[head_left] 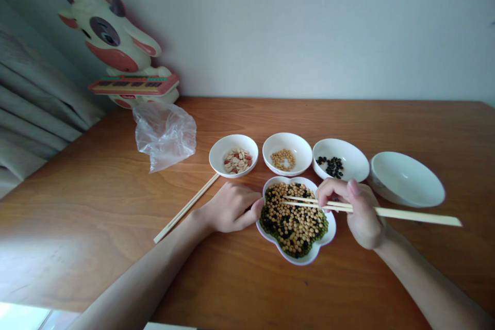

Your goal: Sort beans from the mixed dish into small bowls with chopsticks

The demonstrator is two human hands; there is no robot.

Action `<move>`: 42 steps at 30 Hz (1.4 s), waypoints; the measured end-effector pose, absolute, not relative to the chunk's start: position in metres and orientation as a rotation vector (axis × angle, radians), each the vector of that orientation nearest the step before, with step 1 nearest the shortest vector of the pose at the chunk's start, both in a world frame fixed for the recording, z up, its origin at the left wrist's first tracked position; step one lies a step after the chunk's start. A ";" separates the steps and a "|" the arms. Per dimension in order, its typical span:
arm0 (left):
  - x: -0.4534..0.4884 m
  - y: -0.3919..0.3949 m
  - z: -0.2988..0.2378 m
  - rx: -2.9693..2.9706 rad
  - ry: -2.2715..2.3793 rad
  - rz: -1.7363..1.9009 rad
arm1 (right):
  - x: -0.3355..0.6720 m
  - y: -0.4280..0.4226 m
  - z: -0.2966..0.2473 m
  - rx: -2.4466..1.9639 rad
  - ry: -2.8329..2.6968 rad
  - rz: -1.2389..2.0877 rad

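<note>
Across the table (pixel 216 289) from my screen, I see the flower-shaped bowl (pixel 329 237) at front centre, its rim pinched by the left hand (pixel 234 206), while the right hand (pixel 363 229) grips chopsticks (pixel 413 215) with tips over the soybeans (pixel 299 219). I judge this a picking step, calling next for a fine, steady squeeze.

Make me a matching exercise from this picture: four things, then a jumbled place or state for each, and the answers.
1. Left hand
2. Right hand
3. Plastic bag
4. Cow toy

A. Crumpled and see-through
B. Holding chopsticks
C. Back left, near the wall
D. At the left rim of the flower-shaped dish

Pairs: 1-D, 2-B, 3-A, 4-C
</note>
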State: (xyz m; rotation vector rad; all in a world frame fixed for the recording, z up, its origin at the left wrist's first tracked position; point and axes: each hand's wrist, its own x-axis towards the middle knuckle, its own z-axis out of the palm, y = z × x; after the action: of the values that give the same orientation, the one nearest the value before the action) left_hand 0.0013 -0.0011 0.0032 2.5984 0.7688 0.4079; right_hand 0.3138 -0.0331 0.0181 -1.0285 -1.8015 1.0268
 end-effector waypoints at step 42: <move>0.001 -0.001 0.000 2.598 0.783 0.391 | 0.313 -0.034 0.030 -0.763 -1.444 0.739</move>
State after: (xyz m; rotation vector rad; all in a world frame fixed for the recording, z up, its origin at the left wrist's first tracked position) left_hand 0.0012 -0.0009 0.0004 2.5984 0.7826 0.3907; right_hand 0.3126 -0.0341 0.0305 -0.7625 -1.4443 0.7393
